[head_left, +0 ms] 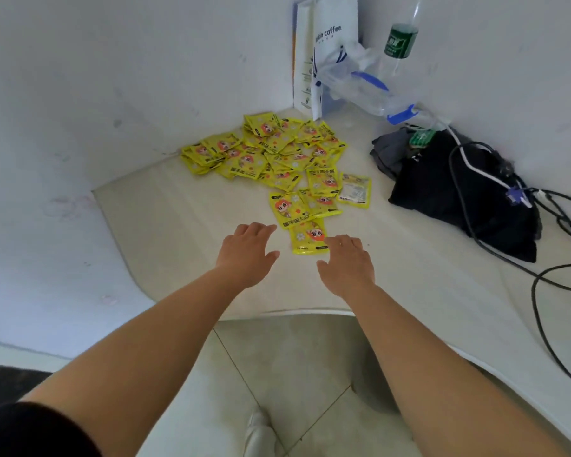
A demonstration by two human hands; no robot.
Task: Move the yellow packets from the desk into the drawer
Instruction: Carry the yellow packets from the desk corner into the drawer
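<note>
Several yellow packets (271, 153) with a cartoon face lie in a loose heap near the back corner of the white desk (178, 219). A few stragglers trail toward me; the nearest packet (305, 237) lies flat just ahead of my hands. My left hand (248, 250) hovers palm down, fingers apart, just left of that packet. My right hand (348, 260) is also spread, its fingertips touching or overlapping the packet's right edge. Neither hand holds anything. No drawer is in view.
A black bag (459, 192) with cables (548, 275) over it lies on the right of the desk. A white coffee paper bag (333, 37), clear plastic bags (360, 84) and a green-labelled bottle (401, 41) stand in the back corner. Tiled floor (277, 357) lies below the desk's curved edge.
</note>
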